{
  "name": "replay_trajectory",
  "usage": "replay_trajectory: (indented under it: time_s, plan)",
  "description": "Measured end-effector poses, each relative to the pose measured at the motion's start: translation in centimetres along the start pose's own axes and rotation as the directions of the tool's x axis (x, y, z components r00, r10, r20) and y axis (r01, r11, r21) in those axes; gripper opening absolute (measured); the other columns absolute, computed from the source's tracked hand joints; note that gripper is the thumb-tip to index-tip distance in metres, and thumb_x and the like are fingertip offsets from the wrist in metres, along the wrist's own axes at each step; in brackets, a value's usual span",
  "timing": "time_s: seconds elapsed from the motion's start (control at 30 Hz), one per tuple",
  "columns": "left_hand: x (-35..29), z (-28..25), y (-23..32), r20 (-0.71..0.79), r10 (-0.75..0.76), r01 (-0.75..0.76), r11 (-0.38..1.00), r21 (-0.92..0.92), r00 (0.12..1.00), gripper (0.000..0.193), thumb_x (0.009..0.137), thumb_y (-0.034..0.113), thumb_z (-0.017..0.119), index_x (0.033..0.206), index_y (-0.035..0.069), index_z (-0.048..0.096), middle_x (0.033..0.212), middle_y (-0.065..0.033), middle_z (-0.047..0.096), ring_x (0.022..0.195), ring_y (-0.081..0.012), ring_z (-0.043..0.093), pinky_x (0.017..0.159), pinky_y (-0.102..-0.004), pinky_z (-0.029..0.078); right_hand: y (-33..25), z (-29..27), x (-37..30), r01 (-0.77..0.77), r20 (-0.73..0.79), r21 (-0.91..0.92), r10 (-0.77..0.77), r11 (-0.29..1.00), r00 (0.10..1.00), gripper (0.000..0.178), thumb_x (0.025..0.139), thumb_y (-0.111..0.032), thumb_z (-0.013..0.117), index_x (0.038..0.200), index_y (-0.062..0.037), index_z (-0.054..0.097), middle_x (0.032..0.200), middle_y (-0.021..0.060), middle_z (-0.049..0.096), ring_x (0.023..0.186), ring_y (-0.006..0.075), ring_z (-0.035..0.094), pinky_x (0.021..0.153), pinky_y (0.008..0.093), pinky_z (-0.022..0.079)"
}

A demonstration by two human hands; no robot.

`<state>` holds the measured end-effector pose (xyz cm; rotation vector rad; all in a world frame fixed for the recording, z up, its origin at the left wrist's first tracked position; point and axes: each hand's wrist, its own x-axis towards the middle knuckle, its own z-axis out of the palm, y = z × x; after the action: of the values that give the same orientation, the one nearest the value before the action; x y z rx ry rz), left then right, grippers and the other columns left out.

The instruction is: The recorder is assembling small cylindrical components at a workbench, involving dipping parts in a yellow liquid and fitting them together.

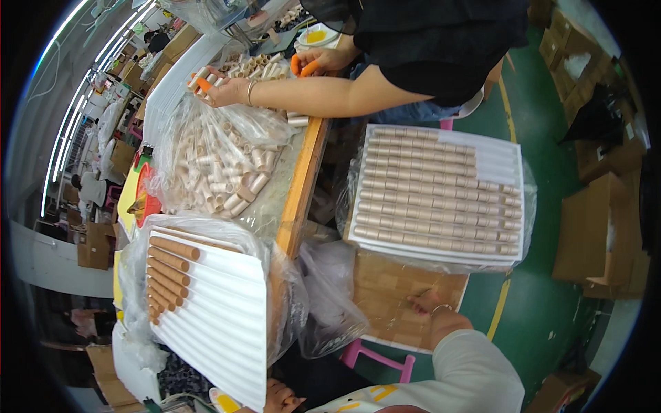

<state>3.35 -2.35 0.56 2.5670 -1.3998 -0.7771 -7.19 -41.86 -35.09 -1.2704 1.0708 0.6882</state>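
Observation:
My right hand (pixel 428 303) hangs over a brown cardboard surface (pixel 385 282), its fingers loosely apart and nothing visible in them. At the bottom, my left hand (pixel 279 397) has its fingers curled beside the lower corner of a white ridged tray (pixel 213 303). Whether it grips the tray or something small cannot be made out. Short rows of brown tubes (pixel 169 263) lie in the tray's grooves at its far left. Beyond my right hand stands a stack of white ridged trays (pixel 499 162), the top one mostly filled with rows of pale beige tubes (pixel 427 186).
Across from me a person in black handles pale tubes, with orange covers on the fingers (pixel 213 89). A plastic bag of loose pale tubes (pixel 220 165) lies on the wood-edged bench (pixel 299 186). A pink stool (pixel 379 359) stands close. Cardboard boxes (pixel 599 227) line the right.

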Motion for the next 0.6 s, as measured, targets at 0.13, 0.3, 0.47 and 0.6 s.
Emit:
replay_trajectory:
  time_s: [0.13, 0.3, 0.47, 0.6]
  plan:
    - [-0.2, 1.0, -0.1, -0.114, 0.052, -0.06, 0.996, -0.067, 0.992, 0.031, 0.071, 0.021, 0.071, 0.063, 0.011, 0.043, 0.064, -0.0096, 0.049, 0.066, -0.033, 0.046, 0.062, -0.0451, 0.038, 0.0, -0.4, 0.4, 0.004, 0.021, -0.005, -0.004, 1.0, 1.0, 0.044, 0.079, -0.04, 0.068, 0.06, -0.0005, 0.064, 0.056, 0.0093, 0.062, 0.042, 0.0156, 0.056, 0.039, 0.0266, 0.045]
    - [0.7, -0.1, 0.8, -0.177, 0.013, -0.041, 0.987, -0.158, 0.984, 0.03, 0.072, 0.017, 0.07, 0.063, 0.012, 0.042, 0.064, -0.0089, 0.048, 0.066, -0.0331, 0.045, 0.064, -0.0443, 0.038, 0.1, -0.5, 0.7, 0.026, 0.024, 0.003, -0.026, 1.0, 0.999, 0.043, 0.079, -0.039, 0.069, 0.06, -0.0005, 0.064, 0.056, 0.0094, 0.062, 0.042, 0.0161, 0.056, 0.039, 0.0266, 0.045]
    - [0.2, 0.7, -0.2, -0.138, 0.082, -0.1, 0.986, -0.133, 0.987, 0.031, 0.071, 0.017, 0.07, 0.063, 0.011, 0.041, 0.064, -0.0095, 0.047, 0.066, -0.0331, 0.045, 0.061, -0.0442, 0.037, 0.4, -0.4, 1.0, 0.002, 0.021, 0.032, -0.002, 0.999, 1.0, 0.041, 0.078, -0.036, 0.071, 0.059, -0.0003, 0.063, 0.055, 0.0098, 0.061, 0.041, 0.0166, 0.056, 0.038, 0.0271, 0.044]
    - [0.7, -0.3, 0.8, -0.15, 0.013, -0.041, 0.982, -0.187, 0.989, 0.029, 0.072, 0.017, 0.069, 0.064, 0.01, 0.042, 0.064, -0.011, 0.047, 0.066, -0.0336, 0.045, 0.06, -0.0442, 0.036, 0.2, -0.3, 0.8, -0.003, 0.019, 0.019, 0.003, 1.0, 1.0, 0.042, 0.078, -0.036, 0.071, 0.058, -0.0002, 0.062, 0.054, 0.0098, 0.061, 0.041, 0.0166, 0.056, 0.038, 0.0272, 0.044]
